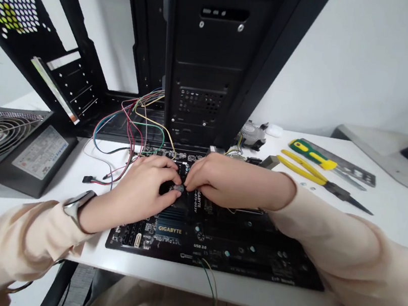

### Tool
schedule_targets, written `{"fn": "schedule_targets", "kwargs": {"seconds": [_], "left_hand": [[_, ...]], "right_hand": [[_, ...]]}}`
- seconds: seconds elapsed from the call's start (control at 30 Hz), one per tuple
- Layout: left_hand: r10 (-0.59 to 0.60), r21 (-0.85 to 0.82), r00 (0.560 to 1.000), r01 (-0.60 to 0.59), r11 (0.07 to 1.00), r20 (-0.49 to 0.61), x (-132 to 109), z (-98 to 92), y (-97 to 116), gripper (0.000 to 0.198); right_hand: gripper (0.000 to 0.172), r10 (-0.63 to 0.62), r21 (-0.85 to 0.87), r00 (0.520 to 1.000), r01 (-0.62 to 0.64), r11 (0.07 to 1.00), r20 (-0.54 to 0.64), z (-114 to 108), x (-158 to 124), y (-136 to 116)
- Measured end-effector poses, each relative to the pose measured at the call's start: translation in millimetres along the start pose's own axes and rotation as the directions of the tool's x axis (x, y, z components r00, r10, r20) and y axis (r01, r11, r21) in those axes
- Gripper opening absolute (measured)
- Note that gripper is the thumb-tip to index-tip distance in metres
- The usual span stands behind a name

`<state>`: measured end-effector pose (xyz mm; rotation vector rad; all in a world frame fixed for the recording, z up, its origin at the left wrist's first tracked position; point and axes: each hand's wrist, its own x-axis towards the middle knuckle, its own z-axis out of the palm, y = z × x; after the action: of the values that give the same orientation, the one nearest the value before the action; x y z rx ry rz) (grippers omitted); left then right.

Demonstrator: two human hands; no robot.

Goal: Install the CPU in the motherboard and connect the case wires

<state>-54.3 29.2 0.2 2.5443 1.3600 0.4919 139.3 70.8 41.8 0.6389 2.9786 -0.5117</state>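
- Left grip (146, 181): clamped on grey disc (179, 188) over the circuit board (216, 241).
- Right grip (213, 176): beside it; closure I cannot tell.
- Disc: likely light, stiff, slippery; best held by its rim.

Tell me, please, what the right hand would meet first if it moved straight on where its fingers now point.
Probably the small grey piece at the fingertips of the left hand; depth is unclear, so the right hand might instead touch the board below.
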Motion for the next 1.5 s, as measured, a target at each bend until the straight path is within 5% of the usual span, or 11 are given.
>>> {"fn": "schedule_targets", "kwargs": {"seconds": [1.5], "left_hand": [[0.02, -0.062, 0.999, -0.022, 0.998, -0.037, -2.4, 1.9, -0.4, 0.019]], "right_hand": [[0.039, 0.025, -0.017, 1.0, -0.025, 1.0, 0.005, 0.3, 1.0, 2.2]]}}
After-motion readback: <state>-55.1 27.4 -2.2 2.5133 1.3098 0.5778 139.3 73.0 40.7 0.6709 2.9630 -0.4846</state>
